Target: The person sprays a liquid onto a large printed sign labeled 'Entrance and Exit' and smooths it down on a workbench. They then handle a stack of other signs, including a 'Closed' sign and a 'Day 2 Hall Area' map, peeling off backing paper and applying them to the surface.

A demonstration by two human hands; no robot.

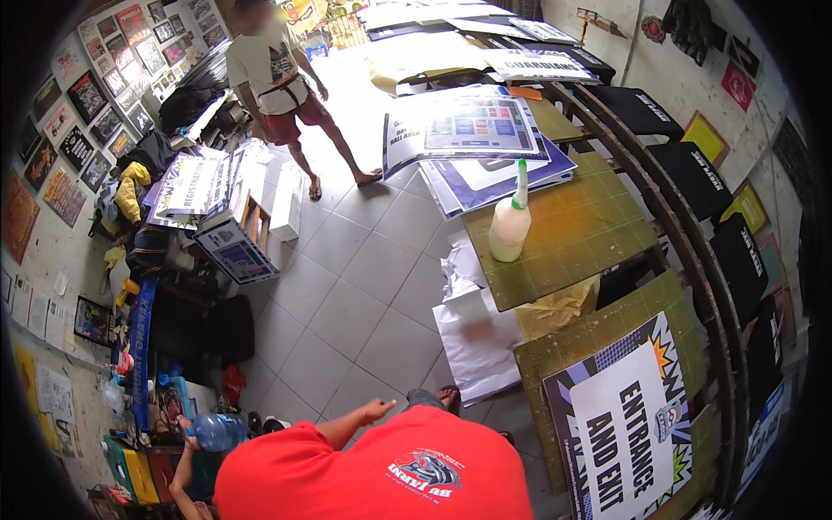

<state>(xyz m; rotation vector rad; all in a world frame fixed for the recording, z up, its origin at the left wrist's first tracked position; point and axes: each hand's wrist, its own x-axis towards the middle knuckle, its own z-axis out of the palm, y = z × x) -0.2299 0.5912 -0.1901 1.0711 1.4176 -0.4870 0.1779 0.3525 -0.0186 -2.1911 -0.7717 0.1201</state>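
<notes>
Left hand (374,412), six o'clock: fingers part-curled, can't tell if gripping; right hand unseen, likewise; best kept clear of the starburst-patterned signboard (622,425) at four o'clock

Sign (626,433) on near right tabletop (563,357); bottle (510,230) beyond; jug (217,432) left

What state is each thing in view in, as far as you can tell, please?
Blue jug: on its side, a hand at its left end; fill unclear
White bottle: upright on a green tabletop
Nearest sign: flat, face up
Sign pile: stacked unevenly
Yellow paper: crumpled
White paper: creased
</notes>
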